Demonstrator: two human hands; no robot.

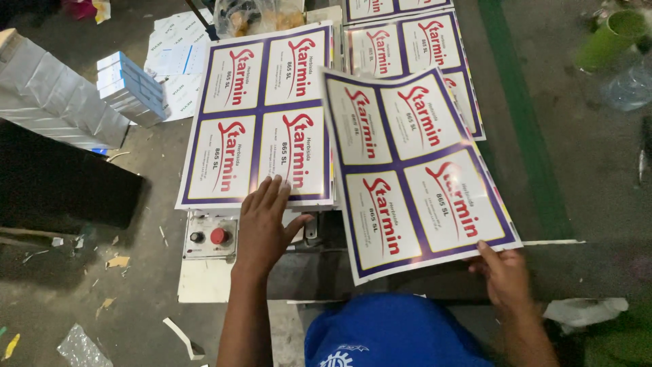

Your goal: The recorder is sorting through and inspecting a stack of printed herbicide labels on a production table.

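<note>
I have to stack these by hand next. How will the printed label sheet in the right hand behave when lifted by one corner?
The lifted sheet probably flexes: held only at its lower edge by the right hand, it bows slightly. Its glossy glare suggests a slick face, apt to slide on the stack under the left hand. It looks thin and light.

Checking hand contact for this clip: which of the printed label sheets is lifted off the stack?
The sheet on the right, held at its lower corner by the right hand and tilted. The others lie flat; the left hand presses one.
</note>
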